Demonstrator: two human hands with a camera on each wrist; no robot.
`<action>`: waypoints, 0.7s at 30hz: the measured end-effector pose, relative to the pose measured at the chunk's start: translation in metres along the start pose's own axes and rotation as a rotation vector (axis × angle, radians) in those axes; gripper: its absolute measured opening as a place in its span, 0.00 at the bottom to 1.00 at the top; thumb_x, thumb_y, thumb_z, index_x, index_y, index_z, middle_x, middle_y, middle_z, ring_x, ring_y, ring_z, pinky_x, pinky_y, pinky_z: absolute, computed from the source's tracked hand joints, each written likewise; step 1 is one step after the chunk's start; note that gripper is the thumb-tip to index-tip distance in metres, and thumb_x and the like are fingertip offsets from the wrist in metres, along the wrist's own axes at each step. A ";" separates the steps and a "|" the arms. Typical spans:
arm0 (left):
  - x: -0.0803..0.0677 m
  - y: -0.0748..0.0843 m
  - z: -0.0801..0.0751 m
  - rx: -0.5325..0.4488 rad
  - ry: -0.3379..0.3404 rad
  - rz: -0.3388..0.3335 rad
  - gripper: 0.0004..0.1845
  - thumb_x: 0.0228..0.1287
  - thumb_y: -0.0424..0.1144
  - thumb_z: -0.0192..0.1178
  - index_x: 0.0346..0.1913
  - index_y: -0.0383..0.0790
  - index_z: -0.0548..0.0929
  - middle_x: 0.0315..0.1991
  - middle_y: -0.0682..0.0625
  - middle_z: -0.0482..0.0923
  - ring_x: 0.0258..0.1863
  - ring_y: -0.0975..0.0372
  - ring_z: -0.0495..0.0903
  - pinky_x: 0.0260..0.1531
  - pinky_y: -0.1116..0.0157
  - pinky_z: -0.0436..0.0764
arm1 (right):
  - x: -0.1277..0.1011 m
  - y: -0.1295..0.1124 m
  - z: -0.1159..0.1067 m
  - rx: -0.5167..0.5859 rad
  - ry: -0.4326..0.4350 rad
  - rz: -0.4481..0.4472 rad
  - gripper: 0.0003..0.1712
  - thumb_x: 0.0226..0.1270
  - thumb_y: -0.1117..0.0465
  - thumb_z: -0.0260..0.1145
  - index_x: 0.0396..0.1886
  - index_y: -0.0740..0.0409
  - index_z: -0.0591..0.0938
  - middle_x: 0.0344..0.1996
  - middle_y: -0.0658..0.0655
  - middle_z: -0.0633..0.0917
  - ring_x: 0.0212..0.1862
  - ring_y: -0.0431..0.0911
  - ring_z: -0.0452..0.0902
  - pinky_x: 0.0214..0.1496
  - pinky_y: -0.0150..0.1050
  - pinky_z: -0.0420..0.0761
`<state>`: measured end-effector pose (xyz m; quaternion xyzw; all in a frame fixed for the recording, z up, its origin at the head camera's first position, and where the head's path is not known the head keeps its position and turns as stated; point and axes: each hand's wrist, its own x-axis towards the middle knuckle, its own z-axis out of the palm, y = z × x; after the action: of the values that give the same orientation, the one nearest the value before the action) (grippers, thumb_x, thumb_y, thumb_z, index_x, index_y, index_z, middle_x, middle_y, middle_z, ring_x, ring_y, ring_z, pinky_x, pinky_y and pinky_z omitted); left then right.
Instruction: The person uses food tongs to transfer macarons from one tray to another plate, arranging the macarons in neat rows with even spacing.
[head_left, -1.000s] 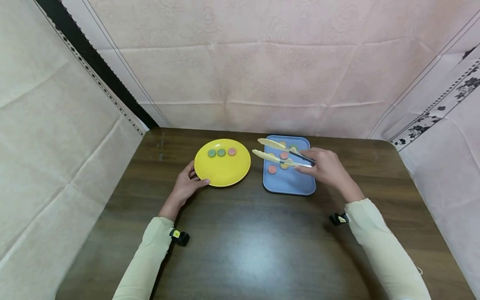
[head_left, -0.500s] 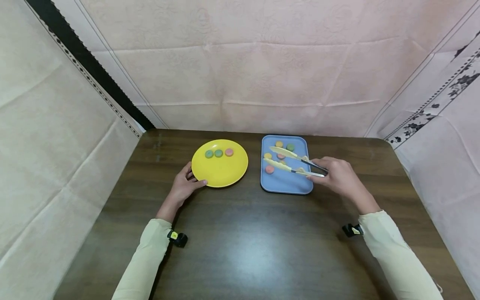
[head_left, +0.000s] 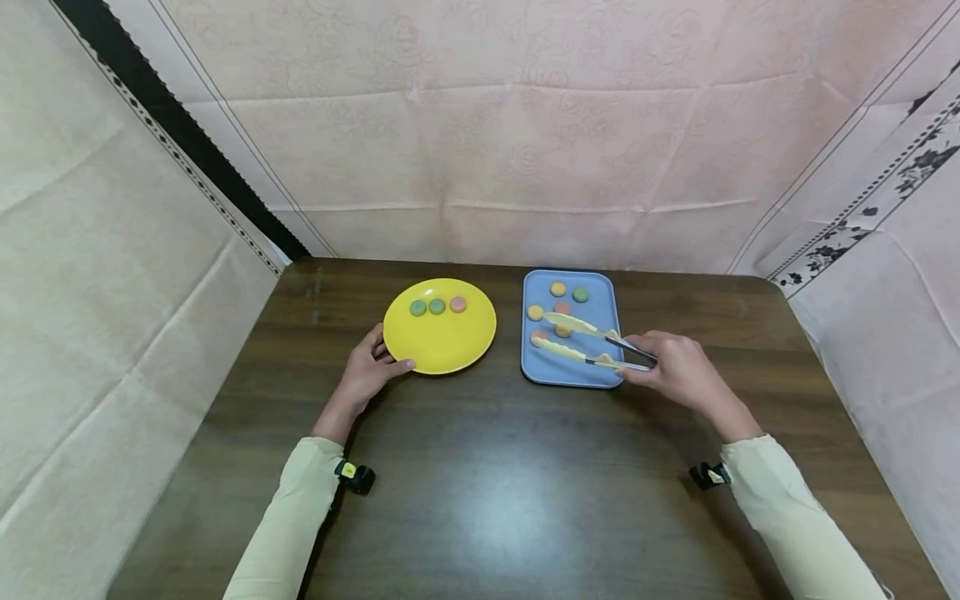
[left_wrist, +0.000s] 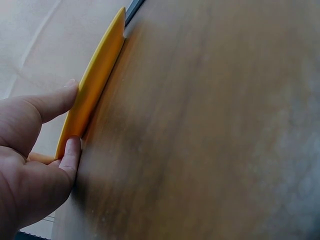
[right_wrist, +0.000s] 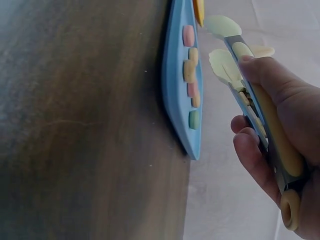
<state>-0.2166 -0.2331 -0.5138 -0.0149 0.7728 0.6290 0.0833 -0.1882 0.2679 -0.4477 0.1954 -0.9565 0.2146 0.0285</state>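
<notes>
At the left, we are seeing the left hand point(head_left: 367, 365) pinching the rim of a yellow plate point(head_left: 442, 346) between thumb and fingers. Toward the plate's far side, two green discs point(head_left: 417, 308) and one pink disc point(head_left: 458, 304) are lying in a row, the pink rightmost. Further right on the brown table point(head_left: 450, 467), we are finding a blue tray point(head_left: 553, 372) sitting near the plate but apart from it; three yellow pieces point(head_left: 558, 288), two pink pieces point(head_left: 562, 307) and one green piece point(head_left: 581, 294) are resting in it. Above them, pale-tipped tongs point(head_left: 573, 323) are hovering, arms spread apart. Rightmost, the right hand point(head_left: 671, 364) is grasping those tongs, its thumb lying along one arm.
</notes>
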 end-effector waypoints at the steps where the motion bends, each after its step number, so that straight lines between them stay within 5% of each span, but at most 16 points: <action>1: 0.000 0.000 0.000 0.000 0.001 -0.002 0.55 0.64 0.32 0.71 0.83 0.40 0.44 0.77 0.37 0.58 0.72 0.46 0.68 0.62 0.60 0.78 | 0.000 0.000 0.001 0.002 -0.007 0.005 0.33 0.60 0.50 0.79 0.59 0.66 0.85 0.45 0.63 0.88 0.34 0.49 0.77 0.34 0.43 0.78; 21: 0.000 0.000 0.000 -0.001 0.000 -0.023 0.55 0.64 0.32 0.71 0.84 0.42 0.43 0.78 0.37 0.57 0.72 0.46 0.69 0.61 0.61 0.79 | 0.000 0.005 0.014 0.013 -0.039 -0.024 0.30 0.61 0.52 0.78 0.57 0.67 0.85 0.42 0.60 0.88 0.32 0.45 0.75 0.30 0.36 0.74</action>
<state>-0.2165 -0.2333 -0.5140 -0.0237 0.7724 0.6283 0.0904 -0.1894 0.2661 -0.4627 0.2111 -0.9531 0.2166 0.0112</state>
